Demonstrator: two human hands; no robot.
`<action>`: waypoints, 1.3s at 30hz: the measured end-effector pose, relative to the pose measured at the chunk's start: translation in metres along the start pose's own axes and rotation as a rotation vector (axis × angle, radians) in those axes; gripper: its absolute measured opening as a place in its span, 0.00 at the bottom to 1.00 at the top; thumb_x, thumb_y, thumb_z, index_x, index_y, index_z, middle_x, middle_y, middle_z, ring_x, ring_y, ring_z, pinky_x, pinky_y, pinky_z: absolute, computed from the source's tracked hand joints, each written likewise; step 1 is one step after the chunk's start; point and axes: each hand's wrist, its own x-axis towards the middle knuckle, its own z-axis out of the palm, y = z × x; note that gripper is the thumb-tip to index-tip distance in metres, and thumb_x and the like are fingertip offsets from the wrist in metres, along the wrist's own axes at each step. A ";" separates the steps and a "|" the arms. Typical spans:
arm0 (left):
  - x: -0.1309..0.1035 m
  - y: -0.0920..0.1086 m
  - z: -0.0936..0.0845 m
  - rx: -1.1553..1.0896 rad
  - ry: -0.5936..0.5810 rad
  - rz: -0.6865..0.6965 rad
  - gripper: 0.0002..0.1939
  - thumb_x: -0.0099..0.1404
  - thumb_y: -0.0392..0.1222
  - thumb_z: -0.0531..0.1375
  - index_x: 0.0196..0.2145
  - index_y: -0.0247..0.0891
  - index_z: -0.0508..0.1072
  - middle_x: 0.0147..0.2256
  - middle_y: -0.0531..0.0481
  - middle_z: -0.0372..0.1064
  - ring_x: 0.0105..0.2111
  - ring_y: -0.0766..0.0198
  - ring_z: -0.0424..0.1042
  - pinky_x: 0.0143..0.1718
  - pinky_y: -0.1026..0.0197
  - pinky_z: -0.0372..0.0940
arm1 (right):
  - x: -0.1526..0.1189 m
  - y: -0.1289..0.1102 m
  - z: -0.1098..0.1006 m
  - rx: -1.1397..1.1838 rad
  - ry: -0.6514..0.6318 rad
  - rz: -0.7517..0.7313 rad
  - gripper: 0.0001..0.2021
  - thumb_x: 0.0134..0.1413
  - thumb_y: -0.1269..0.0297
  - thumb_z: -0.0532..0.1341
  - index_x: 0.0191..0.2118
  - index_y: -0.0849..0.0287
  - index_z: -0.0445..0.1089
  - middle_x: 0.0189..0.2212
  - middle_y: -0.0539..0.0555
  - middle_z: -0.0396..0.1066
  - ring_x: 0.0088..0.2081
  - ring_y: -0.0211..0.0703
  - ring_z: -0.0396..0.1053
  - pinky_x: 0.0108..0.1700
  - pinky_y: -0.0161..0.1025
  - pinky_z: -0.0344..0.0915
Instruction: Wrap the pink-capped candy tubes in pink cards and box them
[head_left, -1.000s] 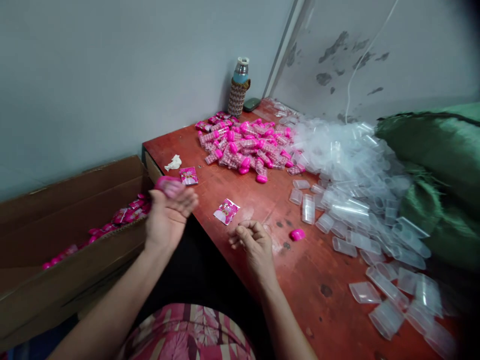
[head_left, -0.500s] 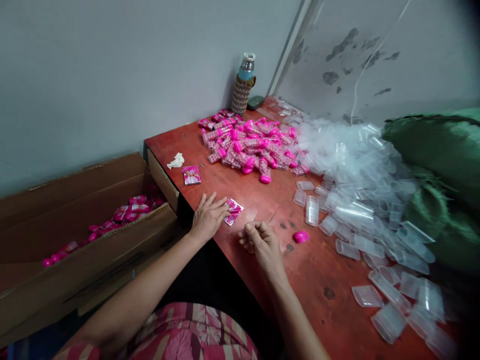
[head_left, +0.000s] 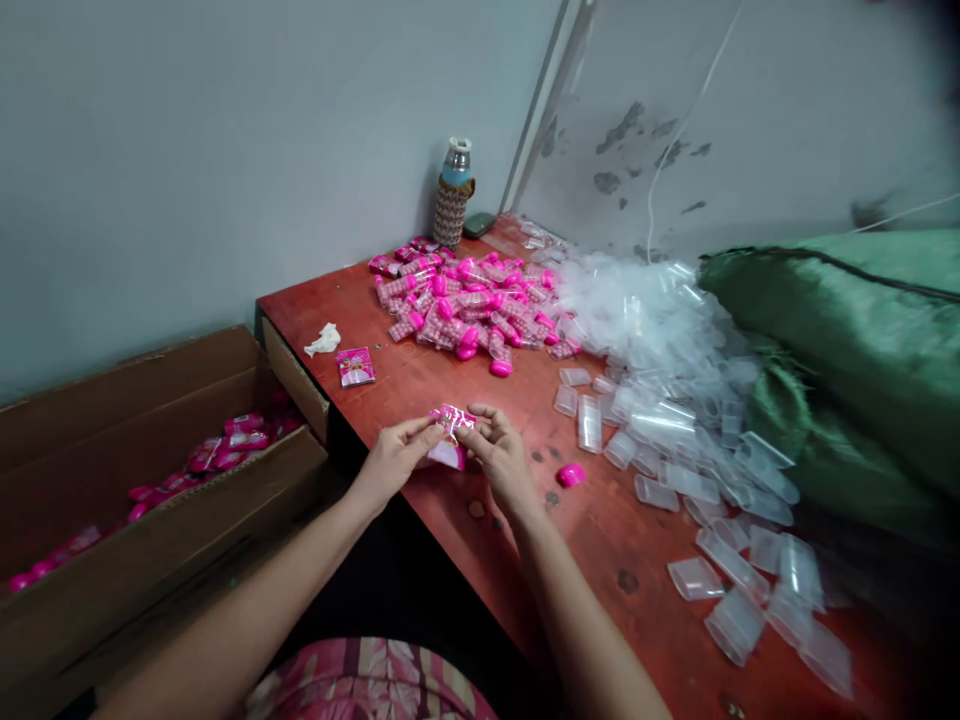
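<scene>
A small pink printed packet (head_left: 450, 450) is held up between my two hands over the near edge of the red table. My left hand (head_left: 397, 455) pinches its left side, and my right hand (head_left: 499, 455) pinches its right side near the top. To the right of my right hand lies a loose pink cap (head_left: 571, 475). Another pink packet (head_left: 355, 367) lies flat on the table, beyond my left hand. Farther back is a heap of clear containers with pink caps and small pink balls inside (head_left: 472, 300).
Many clear empty containers (head_left: 660, 370) spread over the right of the red table (head_left: 585, 560). A green sack (head_left: 847, 370) stands behind them. A cardboard box (head_left: 225, 510) with pink items is at left. A bottle (head_left: 451, 205) and a crumpled white scrap (head_left: 323, 340) are farther back.
The packet has gone from lying under my left fingers to being held in both hands. My right hand has come over to it. The view has shifted right.
</scene>
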 end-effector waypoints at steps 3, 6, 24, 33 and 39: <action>0.004 -0.004 -0.004 -0.078 -0.128 -0.164 0.13 0.53 0.46 0.61 0.30 0.33 0.76 0.30 0.43 0.73 0.30 0.61 0.72 0.34 0.60 0.67 | 0.005 -0.004 -0.007 -0.113 -0.160 0.025 0.15 0.43 0.61 0.63 0.39 0.57 0.62 0.19 0.43 0.64 0.18 0.31 0.60 0.21 0.29 0.55; 0.007 -0.008 -0.006 -0.109 -0.065 -0.191 0.11 0.49 0.44 0.64 0.26 0.31 0.76 0.26 0.44 0.72 0.26 0.64 0.71 0.30 0.64 0.67 | 0.021 -0.008 -0.020 -0.367 -0.255 -0.047 0.10 0.47 0.60 0.59 0.36 0.58 0.65 0.22 0.47 0.68 0.21 0.34 0.64 0.23 0.31 0.59; 0.013 0.001 -0.011 -0.699 0.294 -0.314 0.02 0.54 0.33 0.61 0.27 0.32 0.70 0.23 0.49 0.71 0.24 0.66 0.72 0.30 0.61 0.71 | 0.157 -0.060 -0.093 -1.870 -0.403 -0.474 0.13 0.56 0.62 0.51 0.44 0.57 0.68 0.43 0.59 0.68 0.46 0.50 0.61 0.42 0.40 0.55; 0.005 0.001 -0.012 -0.819 0.384 -0.305 0.02 0.55 0.32 0.60 0.29 0.32 0.70 0.25 0.49 0.71 0.24 0.65 0.72 0.29 0.61 0.71 | 0.166 -0.061 -0.091 -1.926 -0.465 -0.357 0.23 0.47 0.58 0.59 0.51 0.56 0.60 0.35 0.56 0.72 0.34 0.46 0.68 0.32 0.35 0.57; 0.000 0.000 -0.014 -0.849 0.425 -0.315 0.02 0.57 0.31 0.58 0.31 0.32 0.70 0.25 0.48 0.71 0.25 0.63 0.73 0.28 0.61 0.71 | 0.154 -0.060 -0.091 -1.954 -0.398 -0.369 0.21 0.46 0.47 0.58 0.41 0.56 0.67 0.36 0.58 0.70 0.40 0.49 0.66 0.35 0.36 0.58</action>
